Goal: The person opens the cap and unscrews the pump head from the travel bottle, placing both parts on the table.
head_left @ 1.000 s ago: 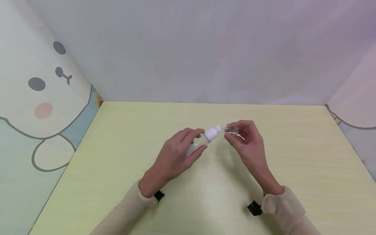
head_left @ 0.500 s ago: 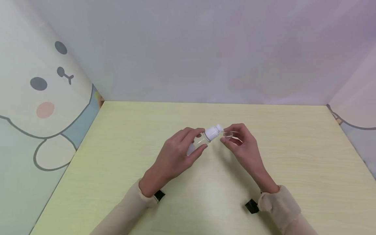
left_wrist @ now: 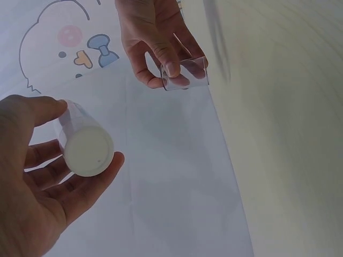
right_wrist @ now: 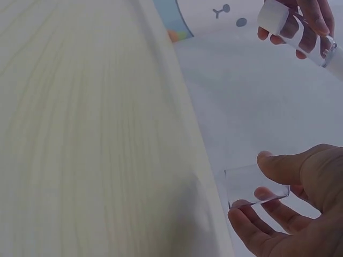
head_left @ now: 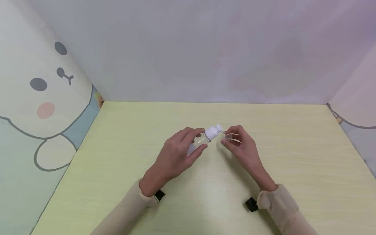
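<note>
My left hand [head_left: 179,148] grips a small spray bottle [head_left: 201,140], which is tilted with its white spray head [head_left: 212,132] up toward the right. The body is clear, and its white round base [left_wrist: 89,151] faces the camera in the left wrist view. Fingers and thumb wrap either side of it. My right hand [head_left: 243,143] pinches a clear cap [right_wrist: 252,184] between thumb and fingers. In the head view the cap's rim is turned toward the spray head, with a small gap between them. Both hands are held above the table.
The pale wooden table [head_left: 132,130] spreads out under both hands. A plain light wall [head_left: 188,52] rises behind its far edge, and cartoon-printed panels [head_left: 53,130] stand at the sides. A small black camera [head_left: 251,204] sits at the right wrist, another at the left.
My right hand has moved left and slightly toward me, bringing the clear cap closer to the spray head and turning its rim. The left hand and bottle stay almost still.
</note>
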`<state>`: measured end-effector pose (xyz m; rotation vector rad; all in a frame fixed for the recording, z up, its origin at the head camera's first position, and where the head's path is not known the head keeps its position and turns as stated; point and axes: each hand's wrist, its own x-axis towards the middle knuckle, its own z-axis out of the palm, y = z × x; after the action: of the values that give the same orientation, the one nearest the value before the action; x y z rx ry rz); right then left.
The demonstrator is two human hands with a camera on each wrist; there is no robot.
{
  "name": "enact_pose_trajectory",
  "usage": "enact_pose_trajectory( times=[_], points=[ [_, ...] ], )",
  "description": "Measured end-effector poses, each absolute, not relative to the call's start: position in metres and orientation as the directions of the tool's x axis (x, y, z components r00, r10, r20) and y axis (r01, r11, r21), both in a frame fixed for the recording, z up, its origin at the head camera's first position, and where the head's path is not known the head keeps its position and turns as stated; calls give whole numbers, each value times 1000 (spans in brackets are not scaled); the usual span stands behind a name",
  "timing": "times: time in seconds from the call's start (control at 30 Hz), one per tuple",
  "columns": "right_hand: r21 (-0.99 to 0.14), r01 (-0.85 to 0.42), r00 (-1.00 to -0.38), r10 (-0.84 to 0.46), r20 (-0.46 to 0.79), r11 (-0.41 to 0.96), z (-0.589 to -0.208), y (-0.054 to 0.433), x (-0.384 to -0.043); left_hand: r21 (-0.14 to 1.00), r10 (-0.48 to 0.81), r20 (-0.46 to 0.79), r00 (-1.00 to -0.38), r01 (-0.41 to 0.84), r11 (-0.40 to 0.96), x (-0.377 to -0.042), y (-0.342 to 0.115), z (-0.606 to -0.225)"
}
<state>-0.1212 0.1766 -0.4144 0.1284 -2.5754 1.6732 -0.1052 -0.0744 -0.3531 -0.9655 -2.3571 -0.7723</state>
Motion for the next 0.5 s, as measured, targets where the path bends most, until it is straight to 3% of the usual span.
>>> enact_pose_trajectory(
  times=[0.5],
  points=[
    [-866,-65,-998,-39,52,496,-423,175,-124,315,466,621,-630,746,587,-105,-75,-355]
  ],
)
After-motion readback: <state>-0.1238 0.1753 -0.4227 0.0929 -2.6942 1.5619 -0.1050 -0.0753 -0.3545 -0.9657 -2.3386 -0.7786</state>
